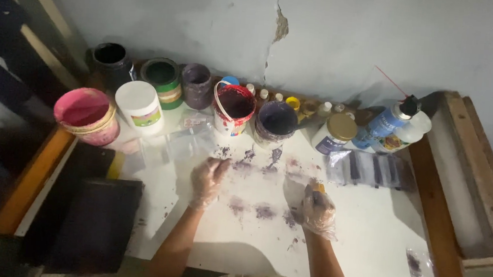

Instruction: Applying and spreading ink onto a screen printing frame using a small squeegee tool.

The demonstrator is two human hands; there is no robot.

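Observation:
Both my hands wear thin clear plastic gloves. My left hand point(208, 179) rests fingers-down on the white tabletop point(367, 234), beside purple paint smears point(253, 205), holding nothing. My right hand point(316, 210) is closed around a small tool with a yellow-orange tip point(319, 188), pressed against the stained surface. Just beyond my hands stand a red-rimmed pot of dark paint point(234, 106) and a pot of purple paint point(276, 123).
Along the wall stand a pink bucket point(86, 116), a white lidded tub point(140, 107), green point(162, 80), black point(112, 62) and grey point(197, 86) pots, small bottles, a gold-lidded jar point(336, 133) and a blue spray can point(383, 125). A black block point(99, 223) lies left; a plastic packet point(368, 169) right.

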